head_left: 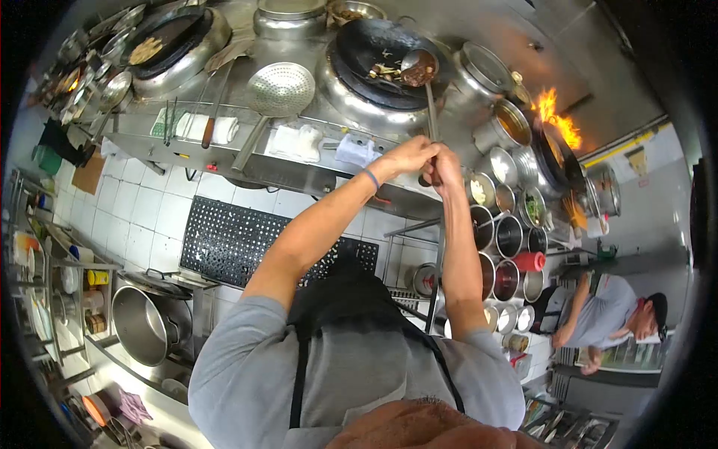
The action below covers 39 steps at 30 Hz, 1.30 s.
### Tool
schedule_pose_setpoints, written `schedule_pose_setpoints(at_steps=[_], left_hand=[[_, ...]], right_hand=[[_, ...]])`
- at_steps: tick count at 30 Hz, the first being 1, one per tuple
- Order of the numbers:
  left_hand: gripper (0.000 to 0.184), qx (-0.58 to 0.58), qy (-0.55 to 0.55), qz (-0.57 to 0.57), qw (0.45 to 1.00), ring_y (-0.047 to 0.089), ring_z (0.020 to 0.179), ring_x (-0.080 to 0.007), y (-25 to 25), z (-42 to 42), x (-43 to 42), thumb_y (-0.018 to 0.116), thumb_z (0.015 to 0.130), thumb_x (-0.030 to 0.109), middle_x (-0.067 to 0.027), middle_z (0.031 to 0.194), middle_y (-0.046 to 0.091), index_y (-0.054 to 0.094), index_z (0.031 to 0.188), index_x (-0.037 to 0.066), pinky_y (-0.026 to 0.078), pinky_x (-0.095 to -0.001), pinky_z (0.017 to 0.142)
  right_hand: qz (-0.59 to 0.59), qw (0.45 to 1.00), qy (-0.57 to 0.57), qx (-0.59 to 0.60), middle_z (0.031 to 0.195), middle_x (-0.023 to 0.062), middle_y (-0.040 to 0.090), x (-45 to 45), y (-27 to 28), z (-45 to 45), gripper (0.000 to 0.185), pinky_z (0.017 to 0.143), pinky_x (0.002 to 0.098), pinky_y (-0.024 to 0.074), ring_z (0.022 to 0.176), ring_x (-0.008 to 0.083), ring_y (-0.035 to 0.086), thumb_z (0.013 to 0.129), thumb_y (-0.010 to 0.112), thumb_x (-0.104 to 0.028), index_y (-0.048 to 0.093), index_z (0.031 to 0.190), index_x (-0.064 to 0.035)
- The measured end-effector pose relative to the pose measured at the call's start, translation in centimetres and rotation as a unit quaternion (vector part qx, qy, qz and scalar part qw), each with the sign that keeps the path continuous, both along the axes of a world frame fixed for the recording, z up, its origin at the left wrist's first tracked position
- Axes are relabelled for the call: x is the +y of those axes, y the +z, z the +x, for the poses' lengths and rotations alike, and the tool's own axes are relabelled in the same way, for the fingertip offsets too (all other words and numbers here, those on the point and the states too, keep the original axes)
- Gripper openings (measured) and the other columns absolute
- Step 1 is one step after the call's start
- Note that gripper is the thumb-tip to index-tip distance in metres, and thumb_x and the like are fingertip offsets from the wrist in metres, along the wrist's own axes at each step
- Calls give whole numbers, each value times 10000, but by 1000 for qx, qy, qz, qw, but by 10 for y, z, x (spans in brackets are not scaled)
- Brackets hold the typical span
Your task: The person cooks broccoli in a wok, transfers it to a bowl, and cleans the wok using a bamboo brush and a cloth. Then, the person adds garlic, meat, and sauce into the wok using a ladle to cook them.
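Note:
My right hand [447, 166] is wrapped round the long handle of a ladle [431, 112]. The ladle's bowl, with dark reddish-brown contents, is over the right side of a black wok [366, 43]. Pale strips of food [385, 72] lie in the wok. My left hand [407, 157], below a blue wristband, reaches across to my right hand, and its fingers are closed against it. Whatever the left fingers pinch, if anything, is hidden. Left of my hands, folded white cloths [295, 142] and a large perforated skimmer [280, 91] lie on the stove edge.
Flames [557, 120] rise beside another wok at the right. Several metal containers [508, 236] stand along my right. A co-worker [609, 310] is at the far right. A black perforated mat [232, 236] covers part of the tiled floor; a large pot [146, 325] stands at left.

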State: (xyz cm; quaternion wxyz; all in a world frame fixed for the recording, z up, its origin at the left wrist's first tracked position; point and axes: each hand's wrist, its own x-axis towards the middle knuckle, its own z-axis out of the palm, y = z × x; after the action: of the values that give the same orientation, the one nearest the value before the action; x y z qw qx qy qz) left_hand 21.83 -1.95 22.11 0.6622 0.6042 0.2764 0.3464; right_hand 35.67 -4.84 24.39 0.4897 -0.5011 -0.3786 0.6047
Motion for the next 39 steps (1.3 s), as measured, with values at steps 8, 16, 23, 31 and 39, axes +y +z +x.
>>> schedule_pose_setpoints(at_steps=[8,16,23,31,39], left_hand=[[230,232,266,285,891,639,938,-331,-64,-80,27,578,900,142,-150,991,676,688,1068,28,508,-401,862],[373,398,374,389,742,446,1260,-346,-9,-37,130,564,848,61,-127,1356,528,649,1211,77,406,-546,994],[242,446,286,311,789,564,1121,-337,-9,-47,172,602,902,216,-113,1100,660,700,1076,80,458,-548,895],[233,395,325,374,773,580,1007,-343,-2,-48,162,675,869,278,-135,975,649,666,896,47,496,-485,804],[343,310,333,446,771,518,1170,-383,-6,-64,135,687,862,211,-165,1181,595,619,1152,40,456,-520,913]], right_hand=[[179,844,-34,-505,846,254,674,57,-60,10,229,757,497,505,826,456,657,846,623,-121,600,1002,46],[214,840,12,-499,874,289,670,144,-37,15,195,758,501,518,861,472,654,855,603,-97,612,976,56],[203,866,108,-443,833,283,665,93,-8,38,196,742,534,513,822,459,659,865,594,-113,605,972,51],[200,791,57,-576,864,244,679,89,1,12,256,764,474,524,886,428,663,848,612,-93,623,1080,15],[179,718,31,-672,1025,216,693,114,23,3,437,787,469,535,936,416,670,820,665,-123,622,1251,-61]])
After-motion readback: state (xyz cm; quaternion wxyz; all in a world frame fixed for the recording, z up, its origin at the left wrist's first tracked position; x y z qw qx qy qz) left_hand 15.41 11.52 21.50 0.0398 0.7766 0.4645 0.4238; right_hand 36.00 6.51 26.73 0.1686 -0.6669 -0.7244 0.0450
